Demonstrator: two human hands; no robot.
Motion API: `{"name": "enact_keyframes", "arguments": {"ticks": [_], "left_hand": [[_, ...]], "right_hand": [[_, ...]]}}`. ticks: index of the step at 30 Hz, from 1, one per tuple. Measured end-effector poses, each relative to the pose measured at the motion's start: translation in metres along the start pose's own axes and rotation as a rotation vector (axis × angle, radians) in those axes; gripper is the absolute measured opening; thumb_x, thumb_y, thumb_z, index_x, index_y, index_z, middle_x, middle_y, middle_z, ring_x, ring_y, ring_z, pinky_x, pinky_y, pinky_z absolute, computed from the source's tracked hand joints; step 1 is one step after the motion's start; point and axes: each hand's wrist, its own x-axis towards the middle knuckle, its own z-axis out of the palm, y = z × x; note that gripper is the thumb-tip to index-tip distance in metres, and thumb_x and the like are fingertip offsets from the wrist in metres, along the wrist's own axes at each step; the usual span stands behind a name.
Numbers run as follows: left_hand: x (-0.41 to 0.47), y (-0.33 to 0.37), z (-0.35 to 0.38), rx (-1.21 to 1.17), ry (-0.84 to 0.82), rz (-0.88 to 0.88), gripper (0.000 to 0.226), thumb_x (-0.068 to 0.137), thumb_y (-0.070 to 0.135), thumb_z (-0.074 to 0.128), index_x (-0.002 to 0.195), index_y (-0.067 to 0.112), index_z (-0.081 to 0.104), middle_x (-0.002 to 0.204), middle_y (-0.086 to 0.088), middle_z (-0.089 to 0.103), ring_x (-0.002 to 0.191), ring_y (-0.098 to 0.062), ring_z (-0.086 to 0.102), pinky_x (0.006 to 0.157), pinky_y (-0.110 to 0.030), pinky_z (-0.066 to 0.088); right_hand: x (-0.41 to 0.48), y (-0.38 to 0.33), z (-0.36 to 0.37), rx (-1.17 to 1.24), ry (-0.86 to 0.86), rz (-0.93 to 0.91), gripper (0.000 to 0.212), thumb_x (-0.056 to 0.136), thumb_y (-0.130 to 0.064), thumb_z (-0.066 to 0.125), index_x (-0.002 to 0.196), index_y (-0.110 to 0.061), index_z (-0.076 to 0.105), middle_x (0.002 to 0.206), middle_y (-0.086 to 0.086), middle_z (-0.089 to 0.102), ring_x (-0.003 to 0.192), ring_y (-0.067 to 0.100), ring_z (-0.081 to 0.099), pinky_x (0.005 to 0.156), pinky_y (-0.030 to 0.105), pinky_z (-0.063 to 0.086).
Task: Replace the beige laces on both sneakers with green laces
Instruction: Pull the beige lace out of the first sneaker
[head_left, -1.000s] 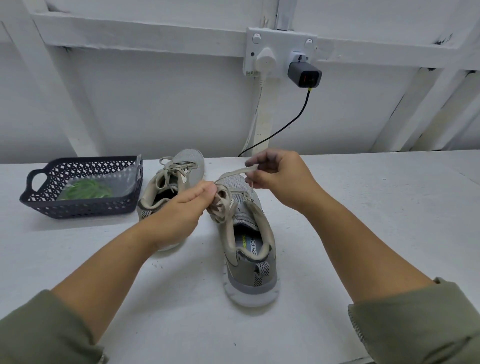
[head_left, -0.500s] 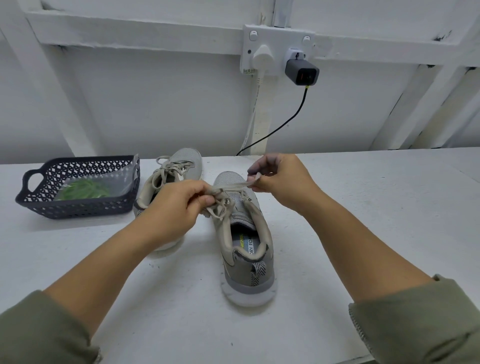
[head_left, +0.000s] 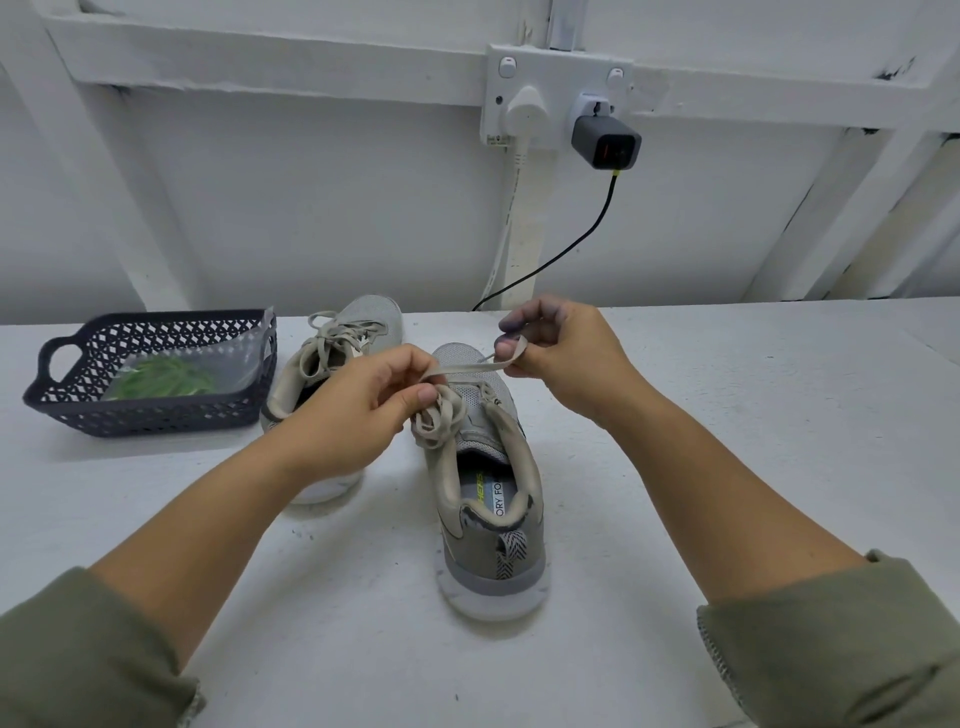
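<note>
Right now I'm unlacing the near sneaker (head_left: 488, 499): the fingers of my left hand (head_left: 358, 410) pinch the bunched beige lace (head_left: 462, 370) by the top eyelets, and my right hand (head_left: 561, 358) pinches its free end taut. The far sneaker (head_left: 337, 358) is fully laced, and the green laces (head_left: 161, 382) sit bagged in the basket (head_left: 150, 415) on the worktop (head_left: 727, 415). Next, I judge, that end must be drawn out eyelet by eyelet without snagging. The insole reads only "ORY FO" and part of a yellow word — "HERS".
</note>
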Motion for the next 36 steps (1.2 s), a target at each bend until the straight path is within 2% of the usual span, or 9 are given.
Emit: {"name": "enact_keyframes", "arguments": {"ticks": [5,9,12,16,21,24,29,32,36], "left_hand": [[0.001,0.000,0.005,-0.263,0.083,0.066,0.005,0.092,0.013,0.053,0.095,0.011,0.057,0.076,0.011,0.064,0.068,-0.006,0.054,0.062,-0.019,0.045],[0.006,-0.003,0.009,-0.410,0.198,0.003,0.013,0.096,0.003,0.047,0.098,0.015,0.053,0.077,0.014,0.065,0.066,-0.002,0.054,0.059,-0.016,0.044],[0.007,-0.003,0.013,-0.509,0.206,-0.024,0.009,0.092,0.013,0.051,0.100,0.016,0.050,0.079,0.012,0.066,0.067,-0.004,0.054,0.059,-0.017,0.044],[0.008,-0.005,0.015,-0.605,0.224,-0.057,0.017,0.091,0.023,0.060,0.095,0.020,0.043,0.079,0.005,0.067,0.073,-0.013,0.056,0.063,-0.023,0.043],[0.009,-0.006,0.015,-0.748,0.191,-0.046,0.015,0.096,0.010,0.048,0.089,0.021,0.040,0.077,0.004,0.064,0.068,-0.010,0.058,0.061,-0.021,0.043],[0.009,-0.002,0.016,-0.700,0.211,-0.042,0.017,0.094,0.012,0.053,0.090,0.020,0.038,0.076,0.003,0.063,0.067,-0.009,0.057,0.058,-0.020,0.043],[0.008,-0.001,0.021,-0.507,0.318,-0.072,0.029,0.098,-0.002,0.045,0.087,0.020,0.029,0.064,0.006,0.057,0.057,-0.004,0.050,0.052,-0.018,0.042],[0.006,0.000,0.021,-0.347,0.350,-0.052,0.027,0.095,-0.001,0.052,0.080,0.016,0.038,0.066,0.003,0.049,0.056,-0.005,0.049,0.052,-0.020,0.044],[0.003,0.007,0.023,-0.325,0.354,-0.082,0.014,0.088,-0.003,0.062,0.082,0.008,0.055,0.071,0.000,0.066,0.063,-0.008,0.063,0.059,-0.022,0.053]], "right_hand": [[-0.002,-0.002,0.002,0.178,-0.125,0.091,0.017,0.087,0.006,0.063,0.093,-0.009,0.060,0.068,0.005,0.068,0.070,0.016,0.071,0.074,0.026,0.059],[-0.005,-0.008,0.004,0.312,-0.177,0.121,0.017,0.088,0.010,0.059,0.098,-0.005,0.058,0.069,0.006,0.071,0.070,0.018,0.072,0.073,0.026,0.060],[-0.006,-0.012,0.007,0.397,-0.192,0.151,0.019,0.088,0.011,0.057,0.100,-0.003,0.056,0.072,0.011,0.072,0.069,0.019,0.071,0.071,0.026,0.060],[-0.009,-0.012,0.010,0.457,-0.228,0.196,0.022,0.087,0.011,0.058,0.101,-0.004,0.055,0.073,0.013,0.071,0.068,0.019,0.071,0.070,0.027,0.060],[-0.009,-0.012,0.012,0.502,-0.225,0.236,0.021,0.087,0.010,0.058,0.101,-0.005,0.054,0.072,0.010,0.071,0.065,0.016,0.068,0.067,0.025,0.060],[-0.009,-0.012,0.015,0.648,-0.222,0.300,0.021,0.089,0.013,0.053,0.098,-0.005,0.052,0.074,0.011,0.069,0.062,0.016,0.068,0.061,0.022,0.058],[-0.010,-0.011,0.018,0.767,-0.186,0.353,0.023,0.090,0.013,0.051,0.096,-0.008,0.046,0.075,0.012,0.069,0.061,0.015,0.068,0.058,0.021,0.058],[-0.012,-0.011,0.021,0.716,-0.182,0.339,0.026,0.089,0.013,0.054,0.096,-0.010,0.043,0.084,0.016,0.066,0.065,0.017,0.068,0.059,0.022,0.058],[-0.013,-0.012,0.021,0.563,-0.140,0.292,0.028,0.087,0.011,0.058,0.094,-0.010,0.041,0.087,0.018,0.067,0.070,0.020,0.067,0.061,0.026,0.059]]}}
